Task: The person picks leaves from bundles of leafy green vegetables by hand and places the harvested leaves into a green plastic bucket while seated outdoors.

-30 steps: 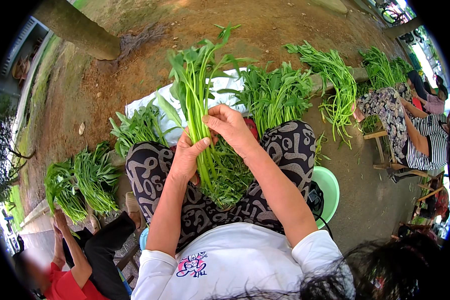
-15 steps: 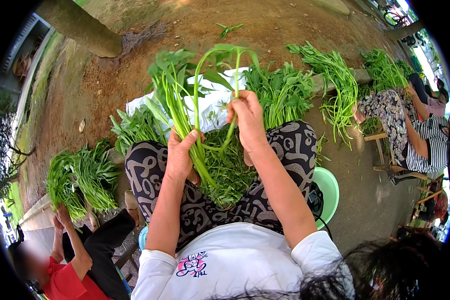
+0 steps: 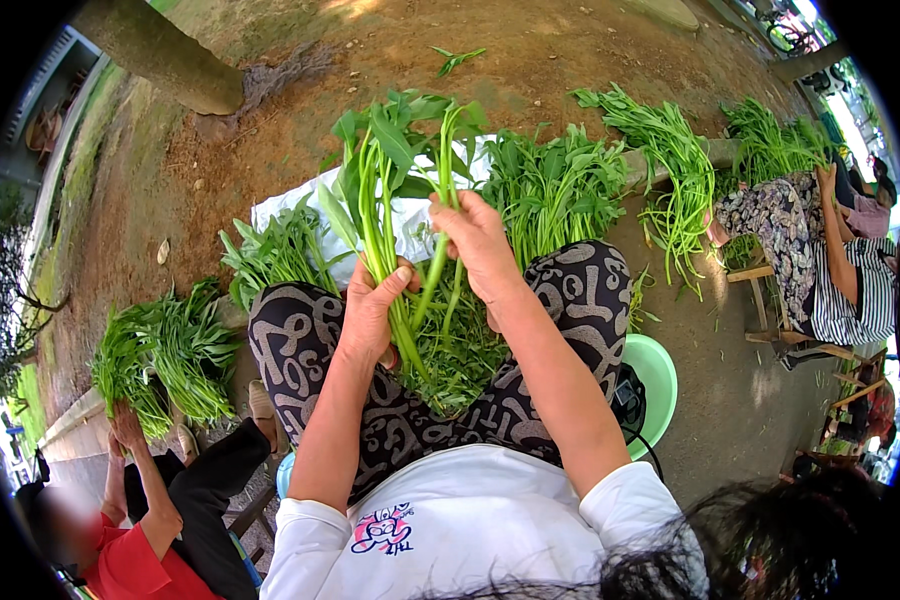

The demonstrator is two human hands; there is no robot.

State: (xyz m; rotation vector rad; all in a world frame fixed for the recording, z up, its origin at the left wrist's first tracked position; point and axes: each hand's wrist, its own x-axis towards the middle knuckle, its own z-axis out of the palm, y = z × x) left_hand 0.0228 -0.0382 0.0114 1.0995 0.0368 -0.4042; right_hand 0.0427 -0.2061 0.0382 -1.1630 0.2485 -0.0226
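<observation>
Bare brown dirt ground (image 3: pixel 300 150) fills the upper half of the view, with a thick tree trunk (image 3: pixel 160 55) slanting across its top left corner; on it, past the person's knees, lies a white sheet (image 3: pixel 410 215) with a heap of leafy greens (image 3: pixel 555 185) on its right part and a smaller heap (image 3: pixel 280 250) at its left edge. Farther right a long bundle of stalks (image 3: pixel 675 165) hangs over a low kerb; at the left another bundle (image 3: pixel 160 345) lies under the hand of a co-worker in a red top (image 3: pixel 130 560); a second co-worker in patterned trousers (image 3: pixel 780 225) sits at the right. The person sits on a green plastic stool (image 3: pixel 655 385) with loose greens piled in the lap (image 3: pixel 455 355) between patterned trouser legs.

The left hand (image 3: pixel 375 310) is clamped around the lower stems of a bunch of long green stalks (image 3: pixel 385 190) — held upright above the lap, leaves fanning at the top; the right hand (image 3: pixel 480 240) is closed on a few stalks just beside that bunch, near its middle, its fingers pinched together on them — the two hands close, not touching.
</observation>
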